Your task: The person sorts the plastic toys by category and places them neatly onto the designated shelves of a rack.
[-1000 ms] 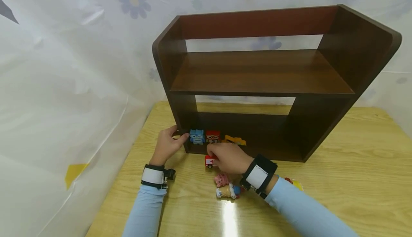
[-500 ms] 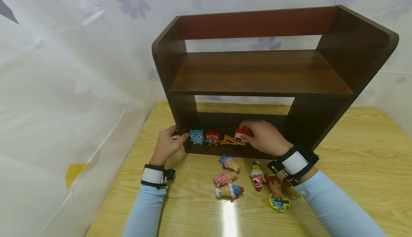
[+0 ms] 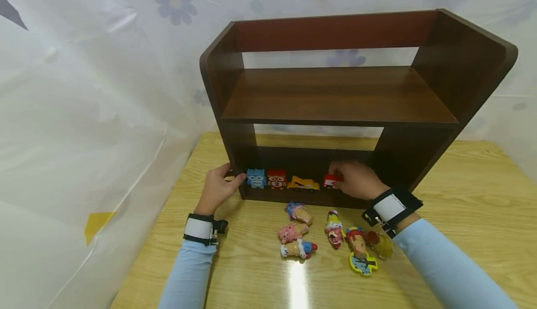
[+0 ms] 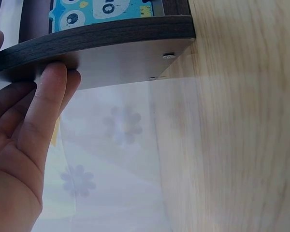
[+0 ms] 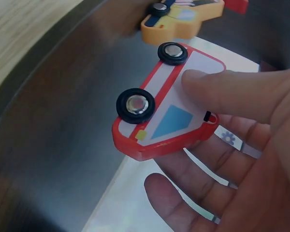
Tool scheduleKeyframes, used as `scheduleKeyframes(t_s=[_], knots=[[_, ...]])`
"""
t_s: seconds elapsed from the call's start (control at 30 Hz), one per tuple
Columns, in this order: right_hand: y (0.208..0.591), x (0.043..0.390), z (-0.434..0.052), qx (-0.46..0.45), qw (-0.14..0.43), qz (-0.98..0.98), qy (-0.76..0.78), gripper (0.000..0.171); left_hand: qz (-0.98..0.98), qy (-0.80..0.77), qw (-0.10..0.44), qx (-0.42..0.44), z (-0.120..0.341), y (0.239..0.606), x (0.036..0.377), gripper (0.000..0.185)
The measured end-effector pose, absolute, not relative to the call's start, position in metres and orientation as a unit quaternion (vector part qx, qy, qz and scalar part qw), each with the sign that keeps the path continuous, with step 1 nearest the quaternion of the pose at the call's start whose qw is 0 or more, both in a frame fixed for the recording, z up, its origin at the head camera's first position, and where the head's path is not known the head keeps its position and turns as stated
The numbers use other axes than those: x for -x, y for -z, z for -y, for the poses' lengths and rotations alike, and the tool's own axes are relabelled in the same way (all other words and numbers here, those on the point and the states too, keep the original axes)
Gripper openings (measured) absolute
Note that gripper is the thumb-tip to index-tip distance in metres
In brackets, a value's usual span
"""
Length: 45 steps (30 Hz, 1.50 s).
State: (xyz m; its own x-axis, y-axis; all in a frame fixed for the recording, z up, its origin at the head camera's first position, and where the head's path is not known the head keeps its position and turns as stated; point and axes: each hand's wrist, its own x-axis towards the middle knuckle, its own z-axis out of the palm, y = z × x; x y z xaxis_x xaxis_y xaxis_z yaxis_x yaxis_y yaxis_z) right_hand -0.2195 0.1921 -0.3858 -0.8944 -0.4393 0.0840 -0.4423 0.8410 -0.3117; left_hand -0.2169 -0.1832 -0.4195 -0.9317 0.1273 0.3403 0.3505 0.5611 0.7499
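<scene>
My right hand (image 3: 358, 178) pinches a red-and-white toy ambulance (image 5: 169, 99) with black wheels, thumb on its side and fingers beneath. It is in the lower compartment of the dark brown shelf (image 3: 335, 92), just right of a yellow toy construction truck (image 3: 304, 184). My left hand (image 3: 218, 188) grips the shelf's left side panel (image 4: 116, 41), thumb at the front edge and fingers along the outer face. Right inside that panel stand a blue owl block (image 3: 256, 178) and a red owl block (image 3: 277, 179) marked 2.
Several small figures lie on the wooden table before the shelf, among them a pink one (image 3: 292, 232), a blue-topped one (image 3: 299, 249) and a brown one (image 3: 356, 242). A yellow-rimmed piece (image 3: 363, 264) lies nearest me. A pale flowered sheet (image 3: 105, 90) hangs behind and left.
My right hand has lifted the toy ambulance from the table into the lower compartment, moving right past the yellow truck and then down. My left hand keeps its grip on the panel.
</scene>
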Motion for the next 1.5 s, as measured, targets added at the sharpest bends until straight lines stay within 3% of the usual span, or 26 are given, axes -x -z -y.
scheduleKeyframes(t_s=[0.73,0.97,1.2,1.5], knots=[[0.4,0.22,-0.183,-0.236,-0.026,0.964,-0.119,0.016,0.868,0.462,0.116,0.143,0.178,0.414,0.213,0.033],[0.397,0.216,-0.185,-0.229,-0.03,0.965,-0.126,0.026,0.869,0.459,0.117,0.142,0.177,0.415,0.215,0.033],[0.385,0.204,-0.189,-0.221,0.005,0.966,-0.136,0.041,0.868,0.457,0.122,0.148,0.176,0.416,0.216,0.032],[0.357,0.177,-0.19,-0.236,0.097,0.959,-0.124,0.036,0.872,0.453,0.119,0.143,0.178,0.418,0.216,0.033]])
